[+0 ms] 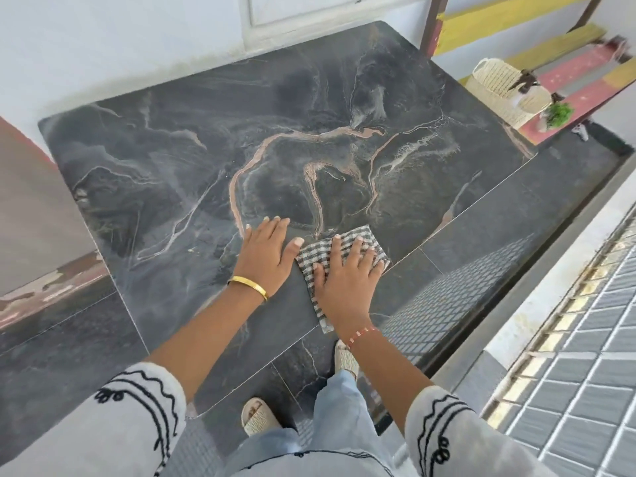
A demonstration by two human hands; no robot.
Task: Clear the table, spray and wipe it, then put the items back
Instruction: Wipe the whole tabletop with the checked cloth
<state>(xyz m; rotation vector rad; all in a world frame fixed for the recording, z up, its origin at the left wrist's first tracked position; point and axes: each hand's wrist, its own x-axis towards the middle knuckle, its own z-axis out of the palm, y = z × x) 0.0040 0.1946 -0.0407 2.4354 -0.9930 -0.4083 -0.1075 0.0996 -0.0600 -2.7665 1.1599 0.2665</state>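
- Nearest to me, the two embroidered white sleeves [137, 401] frame the view, with both forearms reaching out over the near edge of the table [206, 160].
- Over the near right corner, I see the right hand [347, 273] lying flat on the checked cloth [347, 239], fingers straight and spread, pressing it to the surface and not curled round it.
- Just beside it, the left hand [266, 256] rests flat on the bare stone with fingers straight, holding nothing; its thumb comes up to the cloth's left edge.
- Nothing stands on the dark marble top, so I judge the clearing step done.
- Beyond the table's far right corner, on the red and yellow bench [581, 94], sit a woven basket [495, 84], a spray bottle [531, 94] and a small green plant [559, 113]; I take these for the cleared items.
- With the bottle set down off the table, I judge spraying is probably finished, though I can't make out wetness on the stone.
- Wiping looks under way at the near right corner; I cannot tell how much of the surface the cloth has covered.
- Left to do, by my reading: finish the wipe across the far and left edges, then bring the items back.
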